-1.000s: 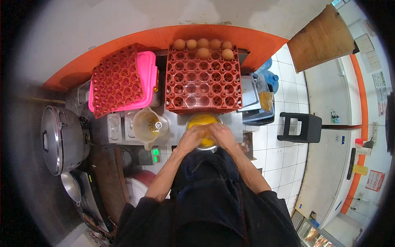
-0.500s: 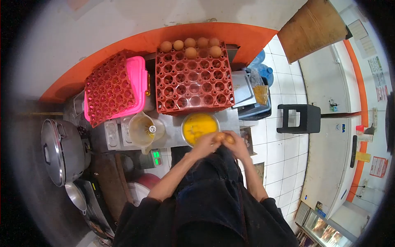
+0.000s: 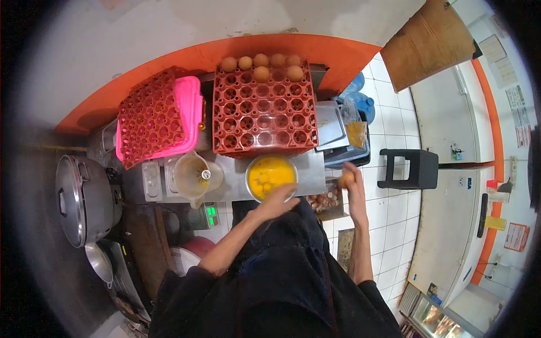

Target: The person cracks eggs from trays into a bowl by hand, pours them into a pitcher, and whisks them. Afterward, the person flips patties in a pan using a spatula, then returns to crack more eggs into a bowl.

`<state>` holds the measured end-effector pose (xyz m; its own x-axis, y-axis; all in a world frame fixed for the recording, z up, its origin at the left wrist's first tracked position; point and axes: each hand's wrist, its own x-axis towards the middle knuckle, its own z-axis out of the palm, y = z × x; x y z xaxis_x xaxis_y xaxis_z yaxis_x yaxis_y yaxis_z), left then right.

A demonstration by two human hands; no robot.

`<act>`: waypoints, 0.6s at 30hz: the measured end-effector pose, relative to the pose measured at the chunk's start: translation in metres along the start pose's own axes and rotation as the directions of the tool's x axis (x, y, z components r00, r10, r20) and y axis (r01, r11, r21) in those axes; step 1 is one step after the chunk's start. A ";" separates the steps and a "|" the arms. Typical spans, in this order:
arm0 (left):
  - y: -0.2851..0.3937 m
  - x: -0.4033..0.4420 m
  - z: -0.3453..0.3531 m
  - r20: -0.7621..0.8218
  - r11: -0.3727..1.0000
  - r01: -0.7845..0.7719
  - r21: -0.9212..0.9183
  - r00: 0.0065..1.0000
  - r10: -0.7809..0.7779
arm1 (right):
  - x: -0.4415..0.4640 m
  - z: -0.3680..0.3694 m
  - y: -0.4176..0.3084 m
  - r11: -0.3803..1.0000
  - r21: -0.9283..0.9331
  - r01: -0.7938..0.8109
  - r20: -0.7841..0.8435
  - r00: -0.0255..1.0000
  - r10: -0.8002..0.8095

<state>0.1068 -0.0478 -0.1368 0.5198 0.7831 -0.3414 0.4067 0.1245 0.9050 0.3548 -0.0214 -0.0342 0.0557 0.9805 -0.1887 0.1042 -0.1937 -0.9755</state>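
A round metal bowl (image 3: 248, 188) on the counter holds yellow beaten-looking egg with several whole yolks in it. My left hand (image 3: 276, 204) hovers at the bowl's near right rim, fingers loosely apart, with no object visible in it. Off to the right, my right hand (image 3: 355, 188) is closed on a brown eggshell (image 3: 344, 179), above and beside a box of broken shells (image 3: 327, 201). Behind the bowl stands a stack of red egg trays (image 3: 265, 121), with several brown eggs (image 3: 261, 74) along its far rows.
Left of the bowl stands a plastic jug (image 3: 191, 177) with a whisk inside. A pink lidded container (image 3: 191, 112) carries another red tray (image 3: 149, 115). A green-lit scale (image 3: 211, 214), large pot (image 3: 76, 200) and black stool (image 3: 411, 168) are around me.
My hands were together at the bowl's near right side with brown shell between them. The right hand has moved right with the shell; the left has stayed near the bowl and loosened.
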 end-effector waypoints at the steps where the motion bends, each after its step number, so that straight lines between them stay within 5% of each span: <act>1: -0.018 -0.006 -0.001 -0.133 1.000 0.000 -0.006 0.991 0.000 | 0.016 0.020 -0.019 0.990 -0.109 0.094 0.017 0.996 -0.092; 3: -0.032 -0.021 -0.013 -0.278 1.000 -0.001 -0.012 0.961 -0.003 | 0.051 0.056 -0.043 0.819 -0.361 0.445 0.111 0.893 -0.437; 5: -0.026 -0.042 -0.026 -0.361 0.956 0.088 -0.280 0.913 -0.190 | 0.078 0.088 -0.062 0.791 -0.314 0.526 0.170 0.850 -0.498; 9: -0.035 -0.077 -0.027 -0.517 0.937 0.111 -0.331 0.809 -0.279 | 0.125 0.110 -0.035 0.652 -0.426 0.627 0.362 0.779 -0.513; 11: -0.042 -0.094 -0.020 -0.642 0.922 0.065 -0.381 0.699 -0.314 | 0.129 0.109 -0.025 0.411 -0.568 0.713 0.389 0.673 -0.629; 15: -0.041 -0.129 -0.013 -0.700 0.870 0.093 -0.485 0.555 -0.449 | 0.074 0.102 -0.019 0.778 -0.394 0.489 0.027 0.852 -0.522; 18: -0.014 -0.149 -0.026 -0.897 0.936 0.294 -0.193 0.334 -0.290 | 0.030 0.089 0.046 0.895 -0.388 0.222 -0.063 0.962 -0.266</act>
<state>0.0040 -0.1498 -0.0920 -0.6179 0.7720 -0.1494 0.3884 0.4649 0.7956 0.2727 0.0024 -0.0953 0.0881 0.9925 0.0848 0.4909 0.0308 -0.8706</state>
